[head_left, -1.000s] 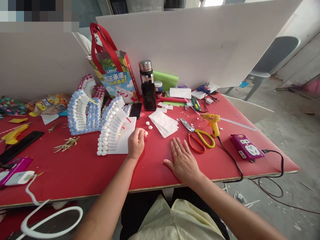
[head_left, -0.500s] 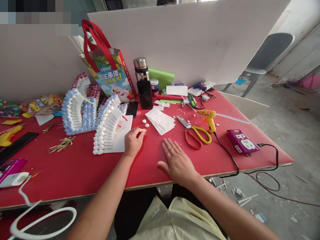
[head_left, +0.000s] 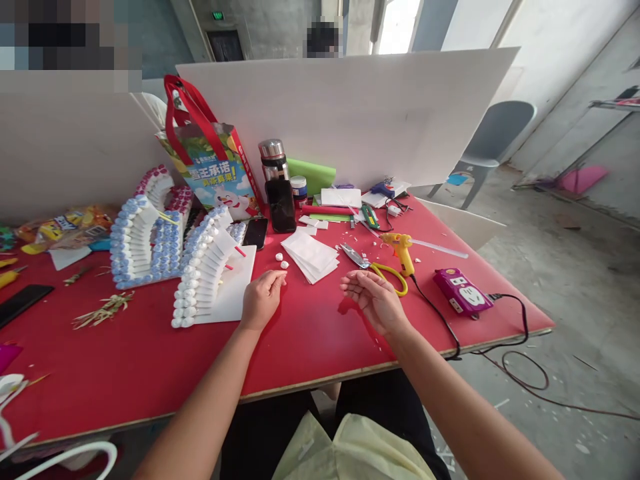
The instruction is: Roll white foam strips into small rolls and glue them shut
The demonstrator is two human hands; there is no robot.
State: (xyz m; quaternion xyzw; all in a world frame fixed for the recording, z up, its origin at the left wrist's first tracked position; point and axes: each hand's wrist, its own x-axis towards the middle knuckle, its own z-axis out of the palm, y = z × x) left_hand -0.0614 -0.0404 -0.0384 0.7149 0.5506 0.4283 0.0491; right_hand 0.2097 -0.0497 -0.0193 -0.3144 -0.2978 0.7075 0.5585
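Observation:
My left hand [head_left: 263, 300] is closed in a pinch beside a white board [head_left: 237, 293]; whatever lies between its fingertips is hidden. On that board stands a curved, stepped piece with white puffy tips [head_left: 203, 273]. Two small white balls [head_left: 281, 261] lie just beyond the left fingertips. Above the red tabletop, my right hand [head_left: 377, 303] is turned partly palm up, its fingers loosely bent and apart, with nothing visible in it. It partly covers the scissors [head_left: 356, 256], whose yellow handle shows behind it. A fanned stack of white sheets [head_left: 310, 257] rests between and beyond the hands.
A yellow glue gun [head_left: 401, 250] and a purple power socket [head_left: 463, 293] with a trailing cord sit at the right. Behind are a black phone [head_left: 255, 233], a steel flask [head_left: 273, 157] and a printed bag [head_left: 215, 167]. A similar blue-tipped piece [head_left: 145, 240] stands left.
My right hand has lifted off the tabletop, where it lay flat, and turned partly palm up toward the scissors. My left hand stays pinched. The view has tilted up and shifted right.

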